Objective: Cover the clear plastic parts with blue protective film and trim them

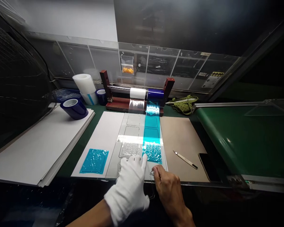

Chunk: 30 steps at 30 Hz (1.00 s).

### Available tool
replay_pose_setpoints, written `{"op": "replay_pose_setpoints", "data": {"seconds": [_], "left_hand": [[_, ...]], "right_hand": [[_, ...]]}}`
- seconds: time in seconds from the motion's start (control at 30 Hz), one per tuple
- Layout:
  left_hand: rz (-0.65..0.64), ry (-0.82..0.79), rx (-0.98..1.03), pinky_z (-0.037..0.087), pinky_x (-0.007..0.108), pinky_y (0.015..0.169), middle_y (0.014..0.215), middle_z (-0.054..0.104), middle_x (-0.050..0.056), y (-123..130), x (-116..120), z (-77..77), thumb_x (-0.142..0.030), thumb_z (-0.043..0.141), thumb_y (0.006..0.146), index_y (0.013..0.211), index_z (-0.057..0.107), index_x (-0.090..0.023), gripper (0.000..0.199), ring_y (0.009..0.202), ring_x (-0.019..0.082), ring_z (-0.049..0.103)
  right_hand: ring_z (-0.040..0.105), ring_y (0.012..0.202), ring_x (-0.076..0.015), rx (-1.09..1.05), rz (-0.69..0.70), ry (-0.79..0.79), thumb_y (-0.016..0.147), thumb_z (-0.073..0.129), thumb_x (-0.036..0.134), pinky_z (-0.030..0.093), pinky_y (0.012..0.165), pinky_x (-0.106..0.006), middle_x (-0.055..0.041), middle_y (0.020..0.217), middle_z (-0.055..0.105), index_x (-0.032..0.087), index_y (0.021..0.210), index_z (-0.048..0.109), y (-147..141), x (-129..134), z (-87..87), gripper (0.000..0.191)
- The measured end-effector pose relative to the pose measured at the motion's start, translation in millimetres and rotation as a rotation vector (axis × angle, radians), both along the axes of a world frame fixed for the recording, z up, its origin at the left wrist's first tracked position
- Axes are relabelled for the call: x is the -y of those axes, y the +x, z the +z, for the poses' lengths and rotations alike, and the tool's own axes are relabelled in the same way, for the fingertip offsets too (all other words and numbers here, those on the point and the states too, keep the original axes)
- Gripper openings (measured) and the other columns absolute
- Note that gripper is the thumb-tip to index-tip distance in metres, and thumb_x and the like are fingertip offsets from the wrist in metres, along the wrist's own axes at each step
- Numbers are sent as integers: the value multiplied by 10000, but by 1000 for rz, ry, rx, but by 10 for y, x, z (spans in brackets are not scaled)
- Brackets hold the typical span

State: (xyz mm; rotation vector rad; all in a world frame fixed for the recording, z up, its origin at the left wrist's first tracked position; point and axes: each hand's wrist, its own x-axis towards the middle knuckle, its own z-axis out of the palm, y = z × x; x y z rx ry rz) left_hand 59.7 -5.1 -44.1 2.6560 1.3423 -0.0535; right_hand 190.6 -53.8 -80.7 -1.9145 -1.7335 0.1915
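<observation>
My left hand [130, 186], in a white glove, reaches over the front of the grey board [113, 154] with its fingers apart. Its fingertips are at the lower end of a wrinkled clear film strip [130, 148], and the index finger touches or hovers by the blue film strip [152, 151]. My bare right hand [168, 186] is closed near the board's front edge, thumb against the curled fingers; what they hold, if anything, is hidden. A cut blue film piece [94, 160] lies flat on the white sheet at left.
Behind the board, a dark red wooden stand [134, 105] carries a white roll [138, 93] and a blue roll [155, 94]. A craft knife [185, 159] and phone [208, 167] lie right. Stacked white sheets [44, 148] and a blue tape roll [74, 108] are left.
</observation>
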Motion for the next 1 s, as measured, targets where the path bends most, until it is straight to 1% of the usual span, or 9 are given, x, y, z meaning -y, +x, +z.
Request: {"op": "replay_pose_setpoints", "data": {"seconds": [0.1, 0.2, 0.3, 0.43, 0.57, 0.67, 0.87, 0.93, 1.0], "left_hand": [[-92, 108, -197, 379, 573, 729, 996, 521, 251, 151, 24, 62, -354, 637, 500, 1261, 480, 21, 862, 860, 423, 487], [-175, 146, -202, 351, 636, 772, 990, 530, 291, 190, 12, 163, -323, 640, 520, 1263, 453, 87, 869, 894, 472, 489], [-134, 56, 61, 358, 636, 810, 1083, 511, 270, 69, -26, 128, -333, 669, 510, 1380, 309, 15, 1004, 936, 464, 491], [-186, -171, 674, 355, 536, 986, 1315, 364, 175, -41, -37, -257, -385, 710, 487, 1439, 107, -174, 1146, 1177, 392, 401], [-212, -229, 1045, 322, 444, 1066, 1346, 280, 156, 99, 40, -559, -392, 733, 489, 1408, -13, -178, 1203, 1270, 326, 345], [-188, -174, 953, 332, 472, 1041, 1349, 289, 169, 188, 77, -477, -428, 716, 496, 1411, -4, -176, 1192, 1259, 348, 345], [-69, 4, 131, 373, 581, 757, 1076, 498, 243, 207, 71, -143, -418, 632, 487, 1309, 385, -50, 934, 915, 417, 485], [-55, 8, 100, 379, 542, 758, 1045, 504, 218, 175, 68, -133, -412, 627, 487, 1252, 444, -62, 861, 888, 385, 489], [-56, -72, 182, 390, 497, 802, 1102, 491, 189, 105, 58, -148, -435, 660, 464, 1289, 404, -94, 929, 918, 353, 485]], "right_hand": [[477, 368, -130, 254, -19, 68, 970, 269, 235, 191, 469, -282, -2, 447, 521, 179, 679, 576, -92, -1, -2, 427], [473, 385, -130, 188, -51, 56, 972, 272, 268, 202, 476, -280, -10, 470, 537, 177, 706, 588, -57, 30, 32, 423], [475, 456, -118, -197, -75, -25, 957, 326, 381, 251, 488, -254, -14, 563, 560, 172, 784, 606, 80, 81, 103, 390], [323, 462, -82, -892, -62, -206, 901, 405, 523, 229, 457, -217, 57, 522, 350, 159, 832, 602, 230, 111, 164, 420], [202, 462, -62, -1209, -52, -267, 849, 484, 548, 167, 458, -216, 80, 506, 279, 149, 769, 592, 308, 93, 160, 421], [231, 452, -71, -1084, -85, -244, 852, 454, 554, 187, 461, -221, 59, 513, 341, 163, 764, 600, 333, 104, 168, 427], [397, 434, -128, -35, -213, -101, 915, 317, 418, 176, 502, -274, -39, 504, 516, 192, 680, 610, 85, 144, 65, 439], [425, 439, -132, -8, -210, -111, 932, 284, 387, 191, 506, -273, -40, 520, 540, 193, 712, 612, 51, 146, 14, 440], [447, 471, -130, -181, -191, -160, 928, 315, 417, 230, 513, -258, -23, 548, 543, 193, 743, 614, 115, 155, -16, 417]]}}
